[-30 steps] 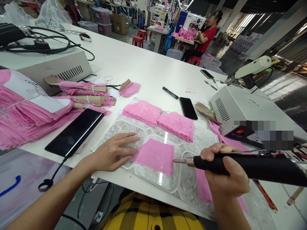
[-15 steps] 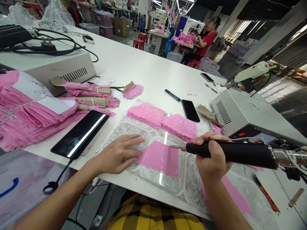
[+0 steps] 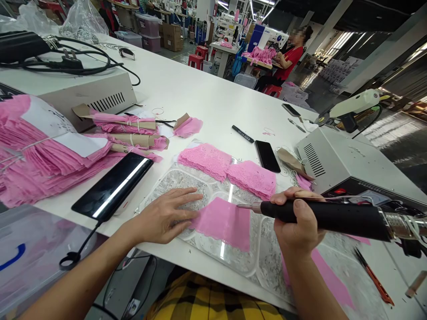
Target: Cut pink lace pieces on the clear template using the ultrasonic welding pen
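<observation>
My left hand [image 3: 167, 216] lies flat with fingers spread, pressing the left edge of a pink lace piece [image 3: 225, 222] onto a clear plastic tray [image 3: 173, 178]. My right hand [image 3: 298, 222] is wrapped round a black hot-cutter tool [image 3: 327, 217]. Its metal tip [image 3: 245, 206] rests at the top right edge of the lace piece. Two stacks of cut pink lace [image 3: 230, 168] lie just beyond on the tray.
A black phone [image 3: 113, 186] and a pile of pink fabric [image 3: 40, 164] lie at the left, a second phone [image 3: 267, 156] and a marker [image 3: 243, 134] in the middle. Grey control boxes stand at the right [image 3: 347, 166] and far left [image 3: 83, 91]. A person in red sits far behind.
My right hand has carried the tool up and left, so its tip moved from the lace piece's right side to its top right edge. The left hand has stayed flat.
</observation>
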Demonstrator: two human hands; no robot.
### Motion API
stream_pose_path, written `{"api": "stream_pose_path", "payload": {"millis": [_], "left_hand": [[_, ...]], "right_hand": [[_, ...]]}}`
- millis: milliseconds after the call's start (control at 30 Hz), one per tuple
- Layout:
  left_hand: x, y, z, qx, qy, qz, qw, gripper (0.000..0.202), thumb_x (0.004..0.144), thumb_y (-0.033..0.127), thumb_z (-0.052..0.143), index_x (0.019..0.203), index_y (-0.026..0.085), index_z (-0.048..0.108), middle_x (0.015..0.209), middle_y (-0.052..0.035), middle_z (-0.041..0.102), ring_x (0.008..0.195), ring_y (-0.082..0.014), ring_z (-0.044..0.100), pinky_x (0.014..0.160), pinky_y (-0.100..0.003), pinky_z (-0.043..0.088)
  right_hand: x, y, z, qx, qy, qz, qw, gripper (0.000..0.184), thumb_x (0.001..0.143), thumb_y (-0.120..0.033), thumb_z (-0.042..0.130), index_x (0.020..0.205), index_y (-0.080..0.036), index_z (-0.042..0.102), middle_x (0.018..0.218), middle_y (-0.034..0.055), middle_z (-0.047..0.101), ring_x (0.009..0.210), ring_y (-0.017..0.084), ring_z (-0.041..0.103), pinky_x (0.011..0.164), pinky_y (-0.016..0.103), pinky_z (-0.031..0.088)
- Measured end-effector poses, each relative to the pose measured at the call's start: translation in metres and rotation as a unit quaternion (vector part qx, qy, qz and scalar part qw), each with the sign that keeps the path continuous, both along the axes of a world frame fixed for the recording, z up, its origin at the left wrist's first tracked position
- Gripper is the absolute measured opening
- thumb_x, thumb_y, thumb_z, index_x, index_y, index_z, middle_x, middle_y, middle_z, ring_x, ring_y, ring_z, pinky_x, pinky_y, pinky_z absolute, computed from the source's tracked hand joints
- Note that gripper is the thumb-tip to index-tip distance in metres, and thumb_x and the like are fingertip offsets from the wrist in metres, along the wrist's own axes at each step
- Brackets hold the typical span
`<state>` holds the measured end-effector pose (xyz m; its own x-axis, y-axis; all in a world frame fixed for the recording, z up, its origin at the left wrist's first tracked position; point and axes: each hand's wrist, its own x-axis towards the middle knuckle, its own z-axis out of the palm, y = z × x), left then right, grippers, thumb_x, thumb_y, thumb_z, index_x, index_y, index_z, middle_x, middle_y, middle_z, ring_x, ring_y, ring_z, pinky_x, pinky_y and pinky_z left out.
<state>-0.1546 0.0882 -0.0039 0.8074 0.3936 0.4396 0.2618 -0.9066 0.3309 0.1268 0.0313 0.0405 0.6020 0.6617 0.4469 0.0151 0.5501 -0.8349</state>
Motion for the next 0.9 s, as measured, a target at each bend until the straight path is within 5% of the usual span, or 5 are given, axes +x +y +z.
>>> {"api": "stream_pose_path", "payload": {"millis": [900], "left_hand": [[0.001,0.000,-0.004,0.018,-0.015,-0.002,1.000,0.029,0.092,0.021,0.051,0.113,0.021,0.070,0.139,-0.0093,0.057,0.132,-0.0315,0.049,0.103,-0.050,0.049]], "right_hand": [[-0.018,0.013,-0.001,-0.010,-0.007,0.030,0.999,0.011,0.071,-0.022,0.065,0.074,-0.019,0.055,0.077,-0.0025,0.055,0.057,0.011,0.057,0.059,0.032,0.051]]}}
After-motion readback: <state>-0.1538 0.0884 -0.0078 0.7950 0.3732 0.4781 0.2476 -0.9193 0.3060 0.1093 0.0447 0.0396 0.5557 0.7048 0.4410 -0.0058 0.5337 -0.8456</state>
